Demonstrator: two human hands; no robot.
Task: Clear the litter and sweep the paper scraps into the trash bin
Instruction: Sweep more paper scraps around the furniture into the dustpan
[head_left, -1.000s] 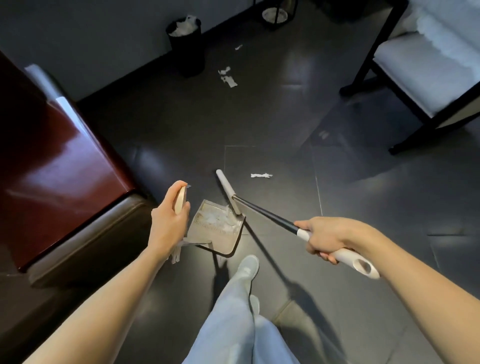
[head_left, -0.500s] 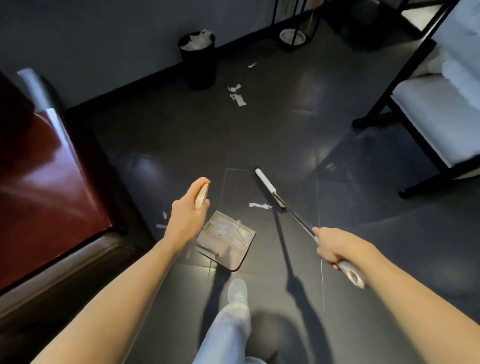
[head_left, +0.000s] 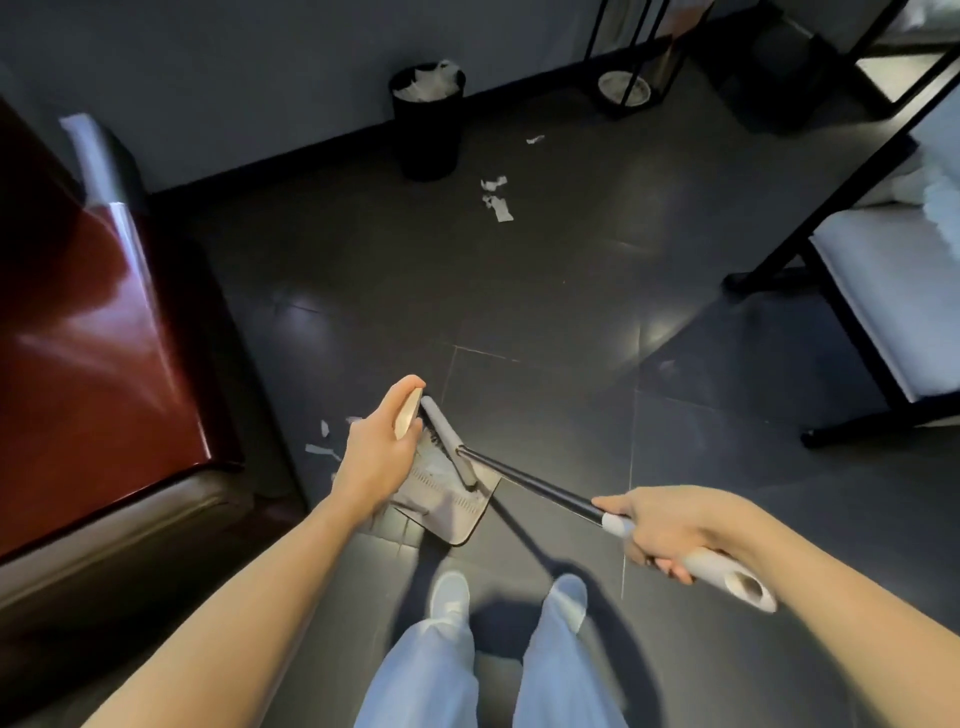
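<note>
My left hand (head_left: 378, 457) grips the pale handle of a grey dustpan (head_left: 451, 506) that sits low over the dark floor, with paper scraps lying in it. My right hand (head_left: 660, 525) holds the white grip of a broom (head_left: 524, 480) with a black shaft. The broom's grey head lies across the pan's far side, next to my left hand. White paper scraps (head_left: 497, 200) lie on the floor near a black trash bin (head_left: 428, 122) against the wall. More small scraps (head_left: 319, 441) lie left of the pan.
A dark red table (head_left: 88, 332) with a brown bench fills the left side. A black-framed chair (head_left: 883, 291) with a white cushion stands at right. A black metal stand (head_left: 623, 88) is by the far wall. My feet (head_left: 449, 597) are right behind the dustpan.
The broom head swept back from the floor into the dustpan, and the scrap that lay in front of the pan is no longer on the floor. My view drew back.
</note>
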